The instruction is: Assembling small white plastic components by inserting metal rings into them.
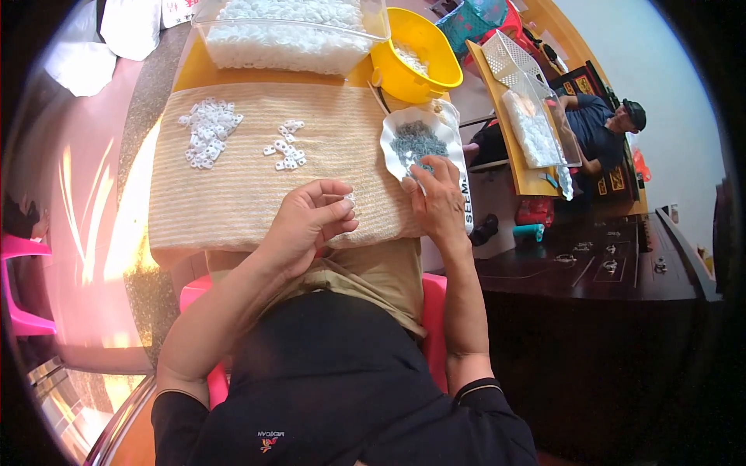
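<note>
while the left hand (307, 221) pinches a small white plastic piece (350, 200) between thumb and fingertips over the striped beige cloth (233, 186), the right hand (437, 198) lies just to its right, fingers dipped into the small grey metal parts (416, 141) on a white dish (396, 124), though whether it grips any i cannot tell. two piles of white pieces (208, 132) sit farther up the cloth, beyond them a clear tub (291, 35) and a yellow bowl (416, 54).

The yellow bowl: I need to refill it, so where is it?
In the head view, the yellow bowl sits at upper centre-right, beside the clear bin of white parts, above the white dish.
</note>
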{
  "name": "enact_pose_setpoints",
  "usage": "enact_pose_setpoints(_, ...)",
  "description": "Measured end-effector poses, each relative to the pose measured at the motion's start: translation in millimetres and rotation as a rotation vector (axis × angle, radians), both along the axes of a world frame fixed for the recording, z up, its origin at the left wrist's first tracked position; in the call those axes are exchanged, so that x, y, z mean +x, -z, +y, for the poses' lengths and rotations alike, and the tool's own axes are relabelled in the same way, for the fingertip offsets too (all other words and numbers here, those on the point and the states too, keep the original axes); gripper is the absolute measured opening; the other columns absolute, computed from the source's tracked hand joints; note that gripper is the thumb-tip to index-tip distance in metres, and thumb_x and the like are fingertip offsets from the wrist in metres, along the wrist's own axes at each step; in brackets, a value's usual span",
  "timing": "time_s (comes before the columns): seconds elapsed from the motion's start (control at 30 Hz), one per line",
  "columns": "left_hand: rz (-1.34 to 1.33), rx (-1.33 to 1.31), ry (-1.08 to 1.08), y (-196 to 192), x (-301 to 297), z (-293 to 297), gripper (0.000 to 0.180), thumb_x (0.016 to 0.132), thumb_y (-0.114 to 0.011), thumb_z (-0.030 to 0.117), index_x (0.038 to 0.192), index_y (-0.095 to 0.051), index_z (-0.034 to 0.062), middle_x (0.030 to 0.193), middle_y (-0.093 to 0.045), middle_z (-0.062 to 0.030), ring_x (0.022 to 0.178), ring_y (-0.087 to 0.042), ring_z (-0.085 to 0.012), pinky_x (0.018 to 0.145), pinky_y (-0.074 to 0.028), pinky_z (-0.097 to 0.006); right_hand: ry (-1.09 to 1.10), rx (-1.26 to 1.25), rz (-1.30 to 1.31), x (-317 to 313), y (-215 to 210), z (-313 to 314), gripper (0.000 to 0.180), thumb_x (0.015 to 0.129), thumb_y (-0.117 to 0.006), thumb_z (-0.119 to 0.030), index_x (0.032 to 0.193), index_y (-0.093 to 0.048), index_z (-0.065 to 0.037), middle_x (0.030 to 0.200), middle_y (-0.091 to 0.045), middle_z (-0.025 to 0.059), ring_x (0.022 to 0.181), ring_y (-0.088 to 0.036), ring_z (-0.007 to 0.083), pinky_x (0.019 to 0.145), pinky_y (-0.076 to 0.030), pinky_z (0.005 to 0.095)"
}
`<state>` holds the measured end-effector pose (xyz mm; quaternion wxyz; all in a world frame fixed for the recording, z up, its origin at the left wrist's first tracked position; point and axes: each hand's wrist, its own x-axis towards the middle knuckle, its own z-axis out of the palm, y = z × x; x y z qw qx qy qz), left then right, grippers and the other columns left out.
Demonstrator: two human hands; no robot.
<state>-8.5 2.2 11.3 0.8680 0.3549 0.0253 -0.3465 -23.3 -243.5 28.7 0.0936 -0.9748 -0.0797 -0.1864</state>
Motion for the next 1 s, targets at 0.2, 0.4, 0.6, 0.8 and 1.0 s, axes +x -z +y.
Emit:
enact_pose_setpoints(0.2, 0.013, 0.017, 0.012, 1.2, 0.8, -1.0, 0.019, 0.086, -0.064, 0.003, 0.104, -0.056, 0.0011, 0.088, -0.061, -0.0050, 0.077, -0.062, -0.0121, 0.073, -0.056, -0.024, -0.004, -0.043, 0.011, 2.9, 12.5, -7.2, 0.026, 0.088, -0.061, -0.021, 0.104, -0.065, -0.001, 0.118, -0.055, 0.0177, 0.117, -0.045, 0.0380, 0.097, -0.039, 0.0441)
enact_pose_setpoints(0.4, 0.023, 0.027, -0.005, 2.4, 0.3, -1.6, 0.019, 0.086, -0.064, 0.004, 0.103, -0.056, 0.0009, 0.088, -0.062, -0.0051, 0.077, -0.062, -0.0125, 0.072, -0.056, -0.024, -0.033, 0.011, 0.014, 2.3, 14.1, -8.1, 0.023, 0.088, -0.060, -0.018, 0.102, -0.065, 0.000, 0.117, -0.055, 0.0176, 0.117, -0.046, 0.0380, 0.098, -0.039, 0.0437)
enact_pose_setpoints(0.6, 0.026, 0.046, 0.001, 2.1, -0.7, -2.0, 0.018, 0.087, -0.064, 0.004, 0.103, -0.056, 0.0009, 0.088, -0.062, -0.0050, 0.077, -0.062, -0.0124, 0.072, -0.056, -0.024, -0.037, 0.119, -0.012, 2.5, 19.1, -8.9, 0.020, 0.088, -0.060, -0.015, 0.099, -0.065, 0.000, 0.115, -0.056, 0.0170, 0.115, -0.048, 0.0374, 0.098, -0.038, 0.0432)
enact_pose_setpoints(0.8, 0.034, 0.059, -0.008, 3.4, -1.2, -3.4, 0.018, 0.087, -0.064, 0.004, 0.103, -0.056, 0.0006, 0.087, -0.061, -0.0045, 0.076, -0.062, -0.0118, 0.071, -0.056, -0.024, -0.058, 0.158, -0.008, 4.7, 21.7, -14.0, 0.019, 0.088, -0.060, -0.015, 0.098, -0.066, 0.000, 0.113, -0.058, 0.0164, 0.116, -0.048, 0.0372, 0.098, -0.038, 0.0428)
enact_pose_setpoints(1.0, 0.044, 0.062, -0.018, 2.9, -1.2, -3.8, 0.017, 0.087, -0.064, 0.003, 0.102, -0.056, 0.0004, 0.085, -0.061, -0.0046, 0.075, -0.061, -0.0115, 0.070, -0.056, -0.024, -0.035, 0.133, -0.004, 4.4, 22.4, -13.4, 0.020, 0.087, -0.061, -0.017, 0.098, -0.066, -0.001, 0.115, -0.057, 0.0167, 0.118, -0.046, 0.0412, 0.099, -0.038, 0.0458)
